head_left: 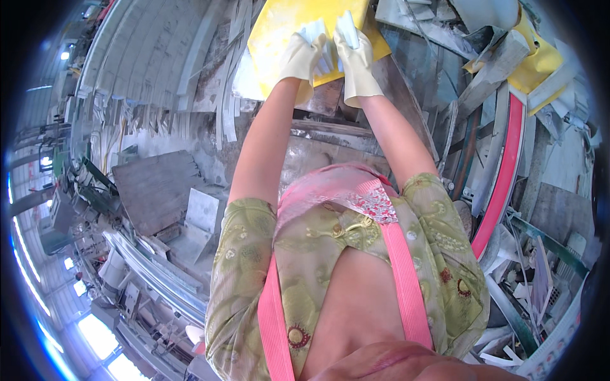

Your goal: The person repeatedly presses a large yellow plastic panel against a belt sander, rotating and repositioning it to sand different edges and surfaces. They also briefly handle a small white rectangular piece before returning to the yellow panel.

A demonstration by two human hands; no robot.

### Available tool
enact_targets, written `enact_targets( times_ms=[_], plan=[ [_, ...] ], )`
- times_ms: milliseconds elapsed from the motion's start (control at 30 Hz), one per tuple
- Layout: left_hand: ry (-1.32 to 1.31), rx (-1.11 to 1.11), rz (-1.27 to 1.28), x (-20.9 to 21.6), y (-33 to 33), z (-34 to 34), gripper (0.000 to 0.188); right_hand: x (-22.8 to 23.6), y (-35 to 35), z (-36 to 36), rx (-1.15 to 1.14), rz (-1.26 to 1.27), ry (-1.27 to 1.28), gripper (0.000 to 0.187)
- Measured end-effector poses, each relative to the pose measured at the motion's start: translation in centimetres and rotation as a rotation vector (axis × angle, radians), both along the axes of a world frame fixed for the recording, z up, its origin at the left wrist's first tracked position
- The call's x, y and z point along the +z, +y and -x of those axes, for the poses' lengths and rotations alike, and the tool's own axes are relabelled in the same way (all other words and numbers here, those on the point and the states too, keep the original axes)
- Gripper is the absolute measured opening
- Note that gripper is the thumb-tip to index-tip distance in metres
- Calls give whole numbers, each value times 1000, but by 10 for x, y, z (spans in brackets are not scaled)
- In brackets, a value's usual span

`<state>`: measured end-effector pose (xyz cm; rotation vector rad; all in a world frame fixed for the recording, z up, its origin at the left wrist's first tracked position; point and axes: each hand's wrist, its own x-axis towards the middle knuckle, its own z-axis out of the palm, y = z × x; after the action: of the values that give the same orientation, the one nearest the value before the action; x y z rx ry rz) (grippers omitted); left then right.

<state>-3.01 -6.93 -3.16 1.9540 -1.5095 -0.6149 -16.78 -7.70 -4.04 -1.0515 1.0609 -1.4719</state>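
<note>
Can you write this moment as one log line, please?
left hand: gloved, gripping pale pieces | right hand: gloved, gripping more pale pieces | beneath both: yellow sheet | off right: red strip

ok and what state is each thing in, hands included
left hand: gloved, grip closed on pale strips
right hand: gloved, grip closed on a pale piece
yellow sheet: spread out under the hands, whitish marks on it
yellow scrap: bent, among offcuts
grey slats: lying side by side
pink straps: worn over the shoulders
</note>
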Motion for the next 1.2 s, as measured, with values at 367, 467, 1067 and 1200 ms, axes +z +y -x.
enact_targets(
  times_ms=[367, 467, 1067, 1200],
  plan=[
    [259, -198, -350, 82, 19, 4, 71, -23, -5, 33, 615, 98, 292, 95],
    [-316, -310, -108, 90, 5, 36, 55, -29, -9, 45, 633, 107, 617, 104],
    [183, 162, -300, 87, 20, 54, 84, -46, 78, 9, 142, 235, 1077, 95],
    [162, 205, -357, 90, 23, 57, 83, -33, 78, -12, 156, 202, 1129, 94]
  ],
)
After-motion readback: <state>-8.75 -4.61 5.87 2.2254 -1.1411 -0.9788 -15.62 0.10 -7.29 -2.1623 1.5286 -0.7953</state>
